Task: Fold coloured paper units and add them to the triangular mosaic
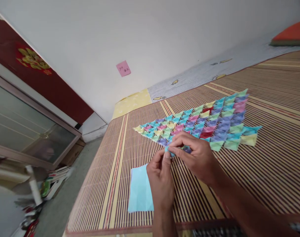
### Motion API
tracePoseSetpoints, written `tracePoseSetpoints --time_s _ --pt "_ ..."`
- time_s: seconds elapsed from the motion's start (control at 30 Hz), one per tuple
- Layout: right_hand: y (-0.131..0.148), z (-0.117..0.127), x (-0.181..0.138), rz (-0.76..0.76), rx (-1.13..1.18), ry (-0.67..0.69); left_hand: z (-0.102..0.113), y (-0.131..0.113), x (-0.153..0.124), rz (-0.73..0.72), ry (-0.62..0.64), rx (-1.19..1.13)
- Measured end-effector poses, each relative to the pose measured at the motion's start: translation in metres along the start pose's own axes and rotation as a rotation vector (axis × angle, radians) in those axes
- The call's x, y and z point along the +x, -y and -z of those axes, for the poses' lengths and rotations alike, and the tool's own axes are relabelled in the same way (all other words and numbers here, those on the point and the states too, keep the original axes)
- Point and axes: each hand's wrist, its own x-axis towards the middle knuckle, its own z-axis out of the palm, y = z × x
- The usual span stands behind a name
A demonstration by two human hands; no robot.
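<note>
Both hands met at the near left edge of the patchwork of folded paper triangles (215, 123), which lay flat on the striped bamboo mat (268, 164). Left hand (161, 179) came up from the near side, thumb and forefinger pressed together on a small blue folded piece (170, 151). Right hand (198, 154) reached in from the right, fingers curled over the top, pinching the same piece from the far side. The piece sat between the two sets of fingertips, just against the patchwork's nearest row; whether it already touched that row could not be told, as the fingers covered the join.

A pale blue paper sheet (140, 191) lay on the mat just left of the left wrist, partly under it. Patchwork colours: teal, green, purple, pink, yellow, some red.

Farther off: yellow cloth (131, 102) and checked bedding (214, 70) along the white wall, a pink note (123, 68) stuck to the wall, an orange cushion (292, 33) at the far right.
</note>
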Motion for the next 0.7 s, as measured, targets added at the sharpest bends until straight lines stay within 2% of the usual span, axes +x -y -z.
tracePoseSetpoints --time_s 0.07,0.13,0.23,0.37,0.53,0.63,0.7 --pt "0.0 0.002 0.001 0.003 -0.003 0.077 0.005 0.001 0.003 -0.01 0.021 0.013" --pt "-0.001 0.004 0.001 -0.04 0.026 0.125 0.01 0.004 0.006 0.02 -0.009 -0.018" --pt "-0.004 0.002 0.001 -0.195 0.086 0.125 0.013 0.008 0.01 0.138 -0.12 -0.271" --pt "-0.008 -0.005 -0.002 -0.339 0.174 0.2 0.009 0.009 0.01 0.152 -0.24 -0.557" --pt "-0.009 -0.012 -0.006 -0.321 0.344 0.15 0.008 0.007 0.009 0.183 -0.144 -0.601" --pt "-0.005 -0.012 -0.006 -0.251 0.242 0.132 0.01 0.008 0.008 0.156 -0.09 -0.514" --pt "-0.003 -0.01 -0.006 -0.145 0.101 0.092 0.011 0.008 0.006 0.086 -0.125 -0.32"
